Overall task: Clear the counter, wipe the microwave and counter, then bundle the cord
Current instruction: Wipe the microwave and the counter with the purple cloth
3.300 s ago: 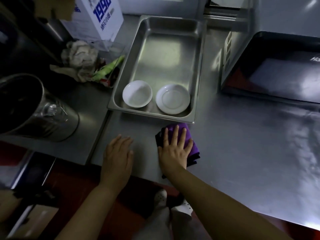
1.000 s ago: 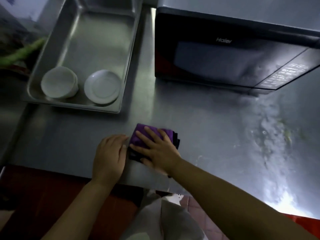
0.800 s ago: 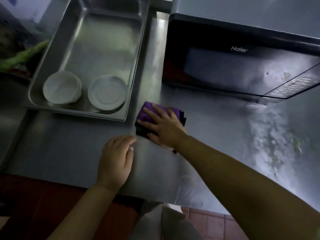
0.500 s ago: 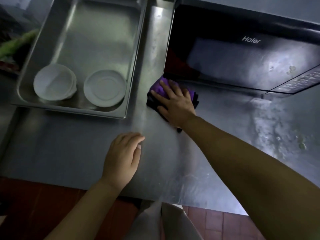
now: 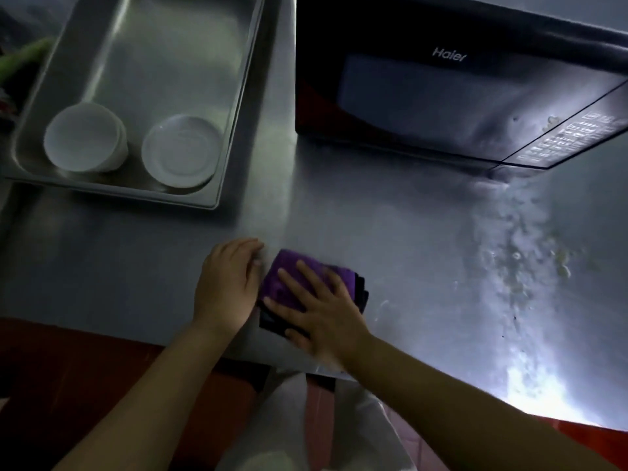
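Right hand: I see my right hand [image 5: 326, 312] flat on the purple cloth [image 5: 289, 283], its fingers [image 5: 306, 278] straight and spread wide, pressing down and gripping nothing.
Left hand: my left hand [image 5: 226, 288] lies palm down on the counter [image 5: 390, 239] just beside the right fingers, its own fingers [image 5: 243, 248] straight and close together, the edge of the hand touching the cloth.
Cloth: folded, lying under my right fingers near the counter's front edge; a darker layer shows along its right and lower sides.
Microwave: the Haier microwave [image 5: 441, 96] stands well beyond my right fingertips, door closed, with pale specks near its keypad.
Counter: a streak of wet smears and bits [image 5: 516, 260] lies well off to the right of my right fingers.
Tray: the steel tray [image 5: 163, 45] sits beyond my left fingertips, holding 2 white dishes, a bowl [image 5: 83, 141] and a saucer [image 5: 181, 151], side by side at its near end.
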Demonstrator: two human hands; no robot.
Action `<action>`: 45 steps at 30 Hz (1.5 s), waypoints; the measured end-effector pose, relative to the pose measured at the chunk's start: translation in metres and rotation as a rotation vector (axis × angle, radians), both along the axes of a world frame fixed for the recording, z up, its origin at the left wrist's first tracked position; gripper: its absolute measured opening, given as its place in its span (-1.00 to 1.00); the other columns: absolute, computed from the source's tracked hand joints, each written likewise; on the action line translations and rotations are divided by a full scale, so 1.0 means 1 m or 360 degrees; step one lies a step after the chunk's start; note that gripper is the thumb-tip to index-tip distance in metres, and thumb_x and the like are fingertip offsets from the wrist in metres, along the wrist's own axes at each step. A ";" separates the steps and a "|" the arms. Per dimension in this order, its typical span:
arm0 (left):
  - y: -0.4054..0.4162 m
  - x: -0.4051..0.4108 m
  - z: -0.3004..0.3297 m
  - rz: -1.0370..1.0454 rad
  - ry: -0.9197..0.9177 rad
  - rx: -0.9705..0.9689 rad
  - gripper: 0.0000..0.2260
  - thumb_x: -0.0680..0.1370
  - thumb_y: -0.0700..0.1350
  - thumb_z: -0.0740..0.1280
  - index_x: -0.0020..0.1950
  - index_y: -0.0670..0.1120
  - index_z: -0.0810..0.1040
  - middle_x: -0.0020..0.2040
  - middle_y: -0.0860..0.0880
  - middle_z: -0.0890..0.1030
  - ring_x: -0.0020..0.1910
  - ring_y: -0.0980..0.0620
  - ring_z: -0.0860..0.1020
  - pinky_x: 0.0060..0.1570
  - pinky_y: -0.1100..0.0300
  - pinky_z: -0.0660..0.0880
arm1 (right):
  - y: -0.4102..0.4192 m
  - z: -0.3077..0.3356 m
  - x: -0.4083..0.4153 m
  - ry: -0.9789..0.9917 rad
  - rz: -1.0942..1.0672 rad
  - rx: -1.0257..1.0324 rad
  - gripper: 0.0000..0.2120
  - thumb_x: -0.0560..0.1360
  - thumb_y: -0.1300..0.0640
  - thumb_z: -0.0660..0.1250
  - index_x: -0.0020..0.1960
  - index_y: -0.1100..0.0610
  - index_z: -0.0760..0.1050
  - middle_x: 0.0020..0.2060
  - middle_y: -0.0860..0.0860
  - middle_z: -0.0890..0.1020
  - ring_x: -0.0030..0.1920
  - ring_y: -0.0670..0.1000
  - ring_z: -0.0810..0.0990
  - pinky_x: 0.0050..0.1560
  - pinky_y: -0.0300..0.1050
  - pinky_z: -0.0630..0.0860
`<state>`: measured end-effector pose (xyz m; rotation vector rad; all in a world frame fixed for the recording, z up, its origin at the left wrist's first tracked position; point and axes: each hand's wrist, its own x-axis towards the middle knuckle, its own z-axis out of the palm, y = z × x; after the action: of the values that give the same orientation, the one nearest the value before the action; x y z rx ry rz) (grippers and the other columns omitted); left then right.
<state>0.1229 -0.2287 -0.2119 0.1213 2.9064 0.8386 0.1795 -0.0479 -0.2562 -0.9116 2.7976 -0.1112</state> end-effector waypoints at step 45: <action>0.155 0.067 0.013 0.0175 0.0016 0.0093 -0.67 0.52 -0.12 0.14 0.21 -0.16 0.53 0.20 -0.10 0.55 0.18 -0.08 0.45 0.21 0.11 0.30 | 0.152 0.011 0.023 0.0005 -0.0174 0.0058 -0.48 0.53 -0.21 -0.04 0.47 -0.18 0.14 0.49 0.00 0.20 0.50 0.16 0.10 0.36 0.32 0.13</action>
<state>0.1900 -0.0733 -0.1992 -0.0297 2.9217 0.9429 0.2021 0.1039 -0.2454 -0.7515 2.8420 -0.0742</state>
